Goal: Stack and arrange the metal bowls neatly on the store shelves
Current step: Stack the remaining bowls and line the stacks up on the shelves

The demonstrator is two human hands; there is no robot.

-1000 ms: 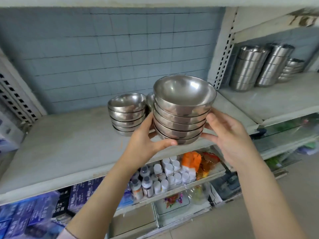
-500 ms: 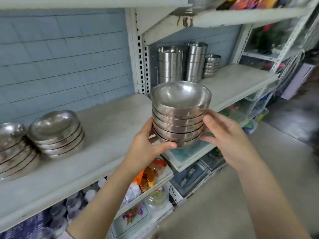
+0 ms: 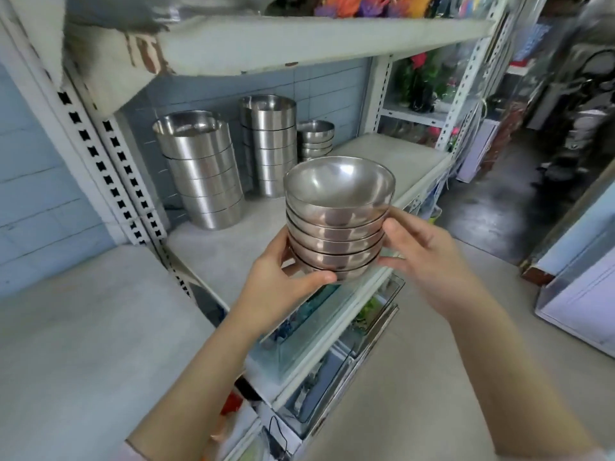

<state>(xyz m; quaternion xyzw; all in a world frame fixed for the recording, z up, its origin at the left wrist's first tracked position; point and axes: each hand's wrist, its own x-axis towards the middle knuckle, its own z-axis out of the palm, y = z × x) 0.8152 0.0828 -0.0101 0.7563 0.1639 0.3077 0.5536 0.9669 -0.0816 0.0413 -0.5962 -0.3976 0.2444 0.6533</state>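
I hold a stack of several nested metal bowls (image 3: 337,221) in the air, in front of the right-hand shelf (image 3: 233,241). My left hand (image 3: 283,281) grips the stack from below and the left, thumb across its base. My right hand (image 3: 426,257) holds its right side with thumb and fingers. On the shelf behind stand two tall stacks of straight-sided steel bowls, one on the left (image 3: 199,168) and one further back (image 3: 269,141). A small stack of round bowls (image 3: 316,139) sits beside them at the rear.
A perforated upright post (image 3: 109,168) divides this shelf from the bare left shelf (image 3: 83,327). An upper shelf (image 3: 299,41) overhangs. Glass tanks (image 3: 319,331) and packaged goods fill the lower shelves. An aisle floor (image 3: 482,207) opens on the right.
The view has swung right with the stack in both hands. The bowl stacks on the left shelf have left the frame, and the tall steel stacks now stand directly behind the carried bowls.
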